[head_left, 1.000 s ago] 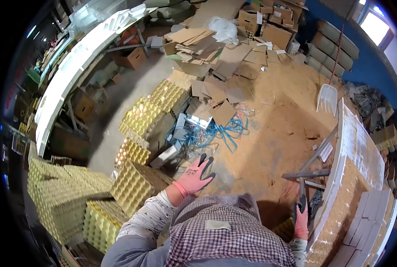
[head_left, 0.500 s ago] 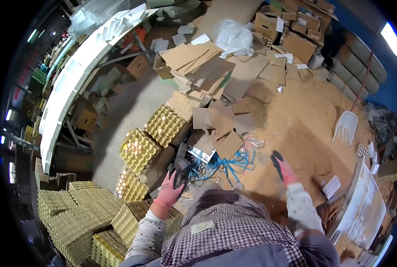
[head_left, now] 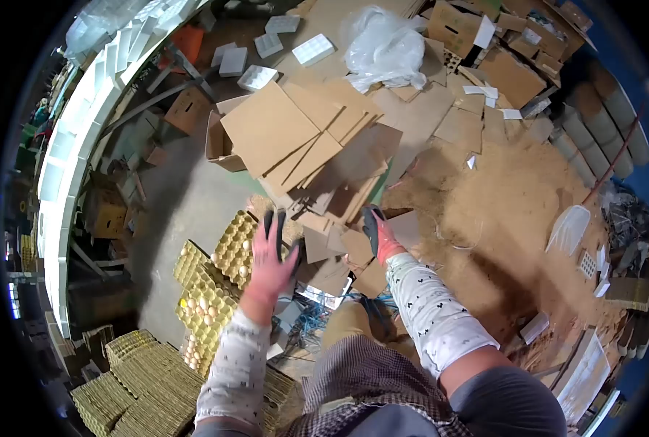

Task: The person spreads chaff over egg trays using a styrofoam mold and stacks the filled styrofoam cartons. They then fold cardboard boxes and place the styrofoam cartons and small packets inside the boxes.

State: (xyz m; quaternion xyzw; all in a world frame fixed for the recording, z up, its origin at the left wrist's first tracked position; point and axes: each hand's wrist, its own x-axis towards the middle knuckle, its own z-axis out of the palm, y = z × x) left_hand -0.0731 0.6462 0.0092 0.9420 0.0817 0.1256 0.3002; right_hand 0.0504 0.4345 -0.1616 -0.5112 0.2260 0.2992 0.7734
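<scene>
My left hand (head_left: 270, 258), in a pink glove with dark fingertips, is raised with its fingers spread and nothing in it. Just left of it in the view are egg trays (head_left: 230, 237) with a few eggs (head_left: 206, 309) in their cups. My right hand (head_left: 380, 234), gloved alike, reaches forward with fingers stretched out, holding nothing that I can see. It is nearest to small cardboard pieces (head_left: 403, 226) and the edge of a stack. Ahead of both hands, loose flat cardboard sheets (head_left: 284, 138) lie piled over an open cardboard box (head_left: 219, 142).
Blue strapping (head_left: 311, 320) lies tangled near my feet. Stacked egg trays (head_left: 139, 382) stand at the lower left. A long table with white boxes (head_left: 69, 156) curves along the left. Farther off lie a clear plastic bag (head_left: 386, 47), white foam trays (head_left: 313, 49) and a pale rake-like scoop (head_left: 570, 229).
Both hands have moved forward, toward the cardboard pile, and my right hand has come inward to the left. The view has shifted closer to the pile.
</scene>
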